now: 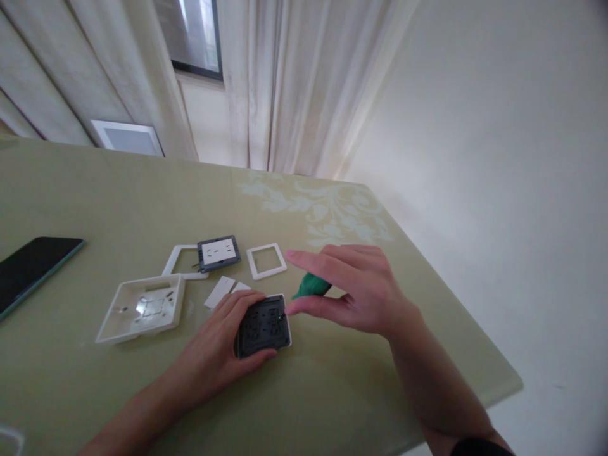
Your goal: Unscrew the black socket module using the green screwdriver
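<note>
My left hand grips a dark grey socket module in a white frame, pressing it on the table with fingers and thumb round its left side. My right hand hovers just right of the module. Its thumb tip touches the module's right edge, and its other fingers are stretched out. A green tool handle lies under the right hand's fingers; whether the hand holds it I cannot tell.
On the olive tablecloth lie a white back box, a white frame, a grey socket insert with a white face, a small white square frame and white plates. A dark phone lies at left. The table edge runs at right.
</note>
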Demonstrator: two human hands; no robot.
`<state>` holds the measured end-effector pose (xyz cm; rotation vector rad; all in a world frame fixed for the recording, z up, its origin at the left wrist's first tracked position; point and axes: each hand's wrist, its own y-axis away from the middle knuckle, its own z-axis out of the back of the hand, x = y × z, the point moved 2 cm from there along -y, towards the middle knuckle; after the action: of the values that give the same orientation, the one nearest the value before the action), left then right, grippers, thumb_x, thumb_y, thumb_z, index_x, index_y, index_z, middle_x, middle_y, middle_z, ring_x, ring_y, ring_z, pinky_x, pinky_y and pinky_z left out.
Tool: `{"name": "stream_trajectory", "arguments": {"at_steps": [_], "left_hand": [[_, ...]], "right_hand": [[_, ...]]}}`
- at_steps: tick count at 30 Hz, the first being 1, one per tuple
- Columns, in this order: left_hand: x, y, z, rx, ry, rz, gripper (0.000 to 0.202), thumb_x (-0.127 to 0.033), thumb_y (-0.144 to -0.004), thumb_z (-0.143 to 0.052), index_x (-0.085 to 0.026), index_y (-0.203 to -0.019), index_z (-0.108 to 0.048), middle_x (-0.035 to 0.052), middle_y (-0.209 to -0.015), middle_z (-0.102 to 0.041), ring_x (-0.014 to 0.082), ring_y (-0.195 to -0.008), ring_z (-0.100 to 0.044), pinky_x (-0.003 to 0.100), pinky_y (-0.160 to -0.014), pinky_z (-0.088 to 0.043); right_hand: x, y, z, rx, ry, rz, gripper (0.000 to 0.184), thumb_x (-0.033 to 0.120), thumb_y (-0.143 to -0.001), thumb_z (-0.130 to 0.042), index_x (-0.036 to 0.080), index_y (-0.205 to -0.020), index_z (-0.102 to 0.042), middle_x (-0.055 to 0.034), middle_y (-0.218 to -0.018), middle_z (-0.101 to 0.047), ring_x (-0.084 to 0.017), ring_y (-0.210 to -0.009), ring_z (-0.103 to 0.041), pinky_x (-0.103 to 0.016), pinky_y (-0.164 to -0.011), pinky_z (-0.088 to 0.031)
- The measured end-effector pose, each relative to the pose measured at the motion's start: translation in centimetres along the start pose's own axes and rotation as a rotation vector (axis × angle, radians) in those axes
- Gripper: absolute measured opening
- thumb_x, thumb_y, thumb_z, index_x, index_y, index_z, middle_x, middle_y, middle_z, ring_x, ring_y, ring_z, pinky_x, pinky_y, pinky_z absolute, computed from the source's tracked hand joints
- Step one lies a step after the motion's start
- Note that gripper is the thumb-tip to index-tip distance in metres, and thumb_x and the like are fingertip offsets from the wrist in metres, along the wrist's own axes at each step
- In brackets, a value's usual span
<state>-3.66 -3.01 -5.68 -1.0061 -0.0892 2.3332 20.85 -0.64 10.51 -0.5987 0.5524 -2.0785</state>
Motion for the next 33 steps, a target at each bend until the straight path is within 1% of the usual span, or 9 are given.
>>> {"name": "stream_trajectory", "arguments": {"at_steps": [4,10,14,16,20,22,24,28,33], "left_hand": [[0.0,0.0,0.0,0.021,0.000,0.017,0.071,-0.044,-0.091,-0.083,-0.034,-0.150,-0.044,0.0090,-0.146,-0.062,0.0358,-0.138,-0.060,0.058,-0.116,-0.053],[0.0,0.1,-0.1,0.046,0.018,0.035,0.073,-0.043,-0.093,-0.082,-0.035,-0.151,-0.040,0.0101,-0.148,-0.058,0.0360,-0.139,-0.057,0.060,-0.117,-0.051],[0.0,0.1,-0.1,0.052,0.029,0.032,0.072,-0.043,-0.093,-0.082,-0.035,-0.151,-0.040,0.0098,-0.148,-0.056,0.0359,-0.139,-0.056,0.061,-0.117,-0.051],[0.0,0.1,-0.1,0.053,0.028,0.030,0.073,-0.043,-0.092,-0.082,-0.035,-0.151,-0.040,0.0099,-0.148,-0.056,0.0362,-0.139,-0.056,0.062,-0.117,-0.050],[-0.1,0.3,0.1,0.054,0.024,0.037,0.073,-0.040,-0.092,-0.083,-0.035,-0.151,-0.040,0.0103,-0.148,-0.057,0.0368,-0.138,-0.056,0.062,-0.116,-0.051],[-0.3,0.3,0.2,0.061,0.023,0.040,0.074,-0.041,-0.092,-0.083,-0.035,-0.151,-0.039,0.0106,-0.148,-0.057,0.0371,-0.139,-0.055,0.062,-0.117,-0.051],[-0.4,0.2,0.2,0.069,0.024,0.041,0.074,-0.041,-0.092,-0.083,-0.035,-0.151,-0.039,0.0107,-0.148,-0.057,0.0370,-0.140,-0.055,0.062,-0.118,-0.050],[-0.6,0.0,0.3,0.072,0.015,0.047,0.074,-0.040,-0.091,-0.084,-0.035,-0.150,-0.040,0.0103,-0.149,-0.057,0.0360,-0.140,-0.055,0.060,-0.119,-0.050],[-0.6,-0.1,0.4,0.074,0.017,0.047,0.073,-0.039,-0.091,-0.084,-0.034,-0.151,-0.041,0.0097,-0.149,-0.058,0.0354,-0.139,-0.056,0.059,-0.118,-0.050]], "right_hand": [[0.0,-0.1,0.6,0.195,-0.328,-0.085,0.052,0.024,-0.112,-0.051,0.020,-0.164,-0.045,-0.0109,-0.142,-0.071,-0.020,-0.125,-0.069,-0.035,-0.107,-0.055],[-0.4,-0.1,0.0,-0.073,-0.051,-0.026,0.029,0.041,-0.098,-0.081,0.018,-0.116,-0.077,-0.0008,-0.084,-0.075,-0.013,-0.071,-0.067,-0.026,-0.068,-0.052],[0.5,-0.2,0.2,0.121,-0.244,-0.082,0.054,0.033,-0.109,-0.064,0.018,-0.160,-0.051,-0.0106,-0.131,-0.075,-0.019,-0.111,-0.072,-0.032,-0.099,-0.057],[0.8,-0.3,0.3,0.198,-0.338,-0.101,0.054,0.023,-0.112,-0.055,0.020,-0.165,-0.044,-0.0105,-0.145,-0.069,-0.018,-0.126,-0.068,-0.033,-0.110,-0.054],[0.6,-0.5,0.0,0.026,-0.204,-0.081,0.030,0.033,-0.102,-0.075,0.022,-0.129,-0.074,-0.0043,-0.106,-0.079,-0.015,-0.092,-0.074,-0.027,-0.083,-0.058],[0.7,-0.4,-0.1,-0.075,-0.085,-0.076,0.028,0.042,-0.095,-0.083,0.019,-0.111,-0.078,-0.0023,-0.087,-0.074,-0.015,-0.075,-0.069,-0.028,-0.071,-0.056],[0.9,-0.4,0.1,-0.041,-0.051,-0.083,0.035,0.044,-0.096,-0.082,0.018,-0.118,-0.077,-0.0047,-0.092,-0.076,-0.017,-0.081,-0.071,-0.030,-0.075,-0.058],[1.1,-0.2,1.1,0.162,-0.180,-0.116,0.045,0.022,-0.110,-0.058,0.022,-0.155,-0.057,-0.0101,-0.142,-0.071,-0.020,-0.126,-0.069,-0.035,-0.108,-0.057],[0.6,-0.3,1.1,-0.009,-0.143,-0.077,0.024,0.035,-0.101,-0.077,0.021,-0.120,-0.075,-0.0030,-0.102,-0.078,-0.015,-0.089,-0.073,-0.026,-0.081,-0.059]]}}
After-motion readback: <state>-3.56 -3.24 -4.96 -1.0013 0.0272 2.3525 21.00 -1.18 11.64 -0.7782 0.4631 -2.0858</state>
